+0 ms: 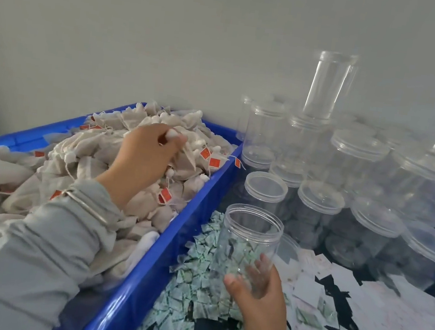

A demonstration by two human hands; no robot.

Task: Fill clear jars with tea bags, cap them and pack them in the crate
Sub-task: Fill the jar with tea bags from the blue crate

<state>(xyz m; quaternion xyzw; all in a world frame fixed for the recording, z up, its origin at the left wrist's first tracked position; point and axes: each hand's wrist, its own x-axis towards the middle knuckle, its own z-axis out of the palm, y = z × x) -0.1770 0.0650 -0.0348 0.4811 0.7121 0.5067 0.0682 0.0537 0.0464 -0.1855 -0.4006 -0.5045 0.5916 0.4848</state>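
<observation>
A blue crate (141,274) on the left is heaped with white tea bags (44,169) carrying red tags. My left hand (143,155) reaches over the heap and pinches a tea bag (172,134) near the far end. My right hand (260,289) grips an uncapped clear jar (251,238) from below, just right of the crate's edge. The jar looks empty.
Many clear capped jars (354,166) stand stacked at the back right against the wall, with two tall clear tubes (326,85) above them. Small green-printed sachets (194,286) and white paper slips (356,321) litter the dark table surface.
</observation>
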